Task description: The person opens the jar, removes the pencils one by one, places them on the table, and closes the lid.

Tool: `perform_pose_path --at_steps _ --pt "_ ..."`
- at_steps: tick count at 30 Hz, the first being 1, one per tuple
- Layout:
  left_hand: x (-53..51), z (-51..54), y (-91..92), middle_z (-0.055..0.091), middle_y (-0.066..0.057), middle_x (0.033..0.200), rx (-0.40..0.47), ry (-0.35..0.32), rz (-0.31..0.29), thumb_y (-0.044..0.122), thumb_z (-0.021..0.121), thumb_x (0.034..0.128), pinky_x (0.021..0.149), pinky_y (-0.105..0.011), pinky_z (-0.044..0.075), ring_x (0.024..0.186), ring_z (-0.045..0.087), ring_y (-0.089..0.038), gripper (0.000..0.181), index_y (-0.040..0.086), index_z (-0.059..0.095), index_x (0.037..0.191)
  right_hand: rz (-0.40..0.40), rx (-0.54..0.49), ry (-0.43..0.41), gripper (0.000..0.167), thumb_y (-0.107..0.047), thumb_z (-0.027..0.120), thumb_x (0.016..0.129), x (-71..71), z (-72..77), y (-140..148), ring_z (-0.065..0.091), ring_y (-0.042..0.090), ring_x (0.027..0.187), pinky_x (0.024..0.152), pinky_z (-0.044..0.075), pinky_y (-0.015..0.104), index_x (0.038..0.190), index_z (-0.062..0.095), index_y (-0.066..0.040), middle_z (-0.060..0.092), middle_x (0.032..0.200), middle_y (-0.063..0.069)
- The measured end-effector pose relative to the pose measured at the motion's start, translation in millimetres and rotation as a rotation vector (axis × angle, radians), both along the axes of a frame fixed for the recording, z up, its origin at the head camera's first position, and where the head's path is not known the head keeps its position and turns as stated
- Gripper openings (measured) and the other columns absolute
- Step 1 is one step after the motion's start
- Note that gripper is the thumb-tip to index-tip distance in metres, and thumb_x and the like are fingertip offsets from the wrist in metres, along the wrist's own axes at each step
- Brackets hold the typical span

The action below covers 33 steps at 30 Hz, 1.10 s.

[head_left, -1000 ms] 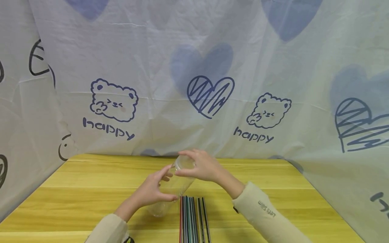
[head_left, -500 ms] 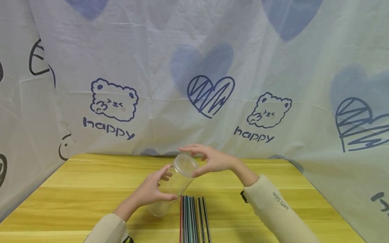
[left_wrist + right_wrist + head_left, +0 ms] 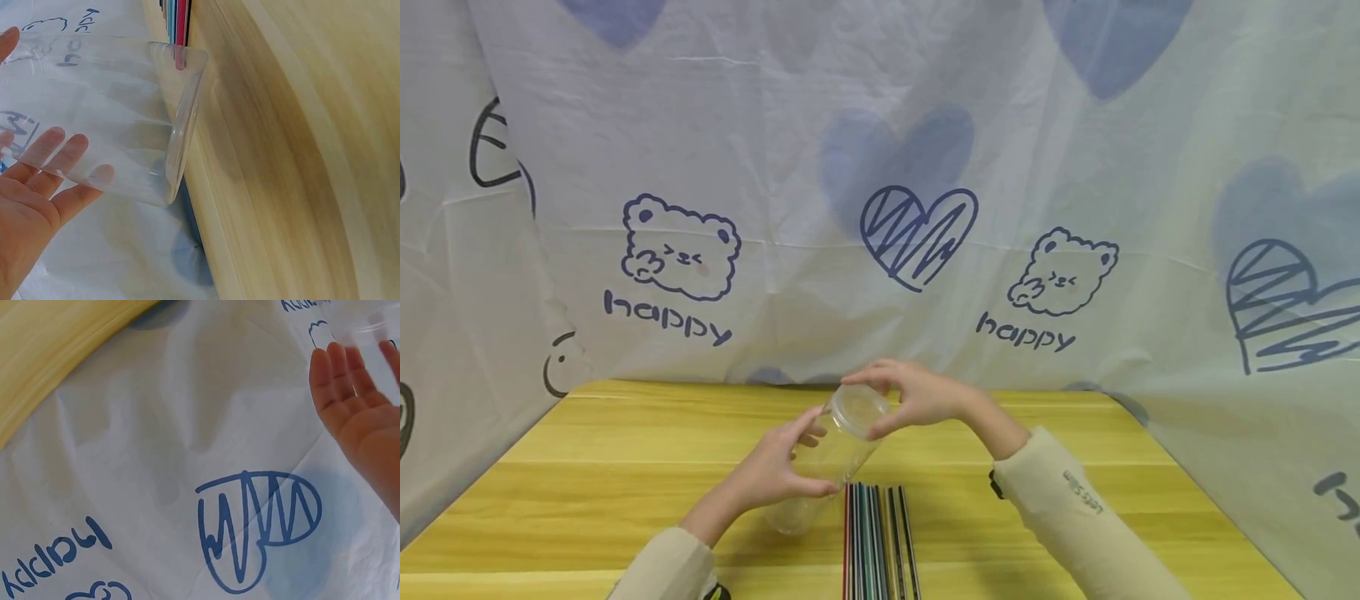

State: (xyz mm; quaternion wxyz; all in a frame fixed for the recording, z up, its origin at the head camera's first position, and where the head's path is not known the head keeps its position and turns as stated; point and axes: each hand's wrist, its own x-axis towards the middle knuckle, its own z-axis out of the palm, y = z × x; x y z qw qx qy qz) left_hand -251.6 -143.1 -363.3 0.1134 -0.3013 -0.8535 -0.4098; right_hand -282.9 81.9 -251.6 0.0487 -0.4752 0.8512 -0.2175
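A clear, see-through plastic jar (image 3: 831, 462) leans above the table, its lidded end up and away to the right. My left hand (image 3: 771, 471) grips its side, thumb on the near side and fingers round the far side. In the left wrist view the jar's smooth base (image 3: 184, 125) shows, with nothing visible inside. At the upper end sits a translucent round lid (image 3: 860, 408). My right hand (image 3: 917, 396) holds this lid by its rim between thumb and fingers. In the right wrist view only part of the lid (image 3: 369, 328) shows beyond the fingers.
A row of thin, coloured sticks (image 3: 868, 542) lies on the yellow wood-grain table (image 3: 1037, 492), just below and right of the jar. A pale cloth (image 3: 790, 275) with printed hearts and bears hangs behind the table and along its sides.
My right hand loosened from the lid and drew back to the right, spreading its fingers, then closed round the rim again. The left hand and the jar stay nearly still.
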Motion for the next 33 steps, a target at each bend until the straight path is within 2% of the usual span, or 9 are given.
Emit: perform_pose_path --at_steps 5,11,16,19,22,24,27,30,33 --pt "-0.4 -0.9 -1.0 0.054 -0.015 0.114 -0.013 0.009 0.000 0.041 0.077 0.0642 0.077 -0.049 0.046 0.098 0.054 -0.032 0.092 0.011 0.030 0.138 -0.123 -0.039 0.025 0.061 -0.037 0.069 0.076 -0.4 -5.9 -7.3 0.049 0.014 0.075 0.063 0.046 0.026 0.125 0.050 -0.008 0.054 0.099 0.004" --pt "-0.7 -1.1 -1.2 0.054 -0.015 0.113 -0.011 0.013 -0.002 0.041 0.077 0.0646 0.077 -0.049 0.046 0.098 0.054 -0.035 0.091 0.012 0.030 0.138 -0.257 -0.025 0.066 0.058 -0.049 0.063 0.077 3.4 -8.4 -15.7 0.041 0.009 0.055 0.048 0.038 0.022 0.114 0.054 -0.006 0.052 0.068 0.002" --pt "-1.0 -1.5 -1.5 0.054 -0.015 0.114 -0.016 0.011 0.004 0.041 0.077 0.0647 0.077 -0.048 0.046 0.098 0.054 -0.034 0.093 0.012 0.029 0.138 -0.358 0.011 0.080 0.058 -0.057 0.058 0.076 8.5 -7.6 -20.2 0.044 0.009 0.052 0.045 0.040 0.023 0.104 0.057 -0.006 0.053 0.062 0.001" --pt "-0.8 -1.5 -1.8 0.054 -0.015 0.113 -0.014 0.009 0.009 0.040 0.077 0.0648 0.077 -0.047 0.046 0.098 0.054 -0.033 0.093 0.011 0.029 0.139 -0.369 0.026 0.110 0.059 -0.059 0.052 0.079 8.7 -7.1 -20.1 0.050 0.011 0.057 0.048 0.043 0.025 0.105 0.057 -0.006 0.057 0.069 0.001" --pt "-0.7 -1.5 -2.2 0.054 -0.016 0.113 -0.007 0.008 0.013 0.039 0.077 0.0648 0.076 -0.047 0.047 0.097 0.054 -0.033 0.093 0.010 0.028 0.138 -0.327 0.012 0.129 0.059 -0.056 0.046 0.085 6.7 -5.9 -16.5 0.057 0.016 0.076 0.062 0.048 0.030 0.119 0.053 -0.008 0.061 0.092 0.006" --pt "-0.9 -1.8 -2.6 0.054 -0.016 0.113 -0.005 0.009 0.015 0.038 0.078 0.0649 0.075 -0.047 0.047 0.097 0.054 -0.033 0.093 0.009 0.028 0.138 -0.243 -0.019 0.108 0.056 -0.049 0.046 0.088 4.1 -4.5 -12.6 0.056 0.021 0.094 0.074 0.048 0.035 0.129 0.046 -0.011 0.056 0.115 0.009" --pt "-1.4 -2.2 -3.0 0.054 -0.017 0.113 -0.004 0.011 0.015 0.038 0.078 0.0648 0.075 -0.048 0.047 0.097 0.054 -0.033 0.093 0.008 0.029 0.138 -0.081 -0.047 0.026 0.061 -0.036 0.058 0.086 1.6 0.1 -7.1 0.046 0.028 0.110 0.087 0.041 0.042 0.137 0.035 -0.012 0.038 0.136 0.009" --pt "-1.8 -2.1 -3.1 0.054 -0.017 0.113 -0.009 0.014 0.011 0.038 0.078 0.0647 0.075 -0.047 0.047 0.097 0.055 -0.033 0.092 0.009 0.029 0.138 0.045 -0.022 -0.040 0.074 -0.022 0.070 0.077 0.4 5.3 -4.2 0.043 0.027 0.113 0.090 0.040 0.040 0.139 0.031 -0.010 0.033 0.139 0.008" --pt "-1.7 -1.4 -3.0 0.054 -0.018 0.114 -0.016 0.015 0.002 0.039 0.077 0.0650 0.075 -0.047 0.047 0.097 0.054 -0.032 0.092 0.009 0.029 0.138 0.070 0.042 -0.052 0.080 -0.013 0.076 0.070 2.8 10.7 -4.4 0.045 0.025 0.108 0.086 0.041 0.033 0.138 0.033 -0.011 0.038 0.135 0.008"
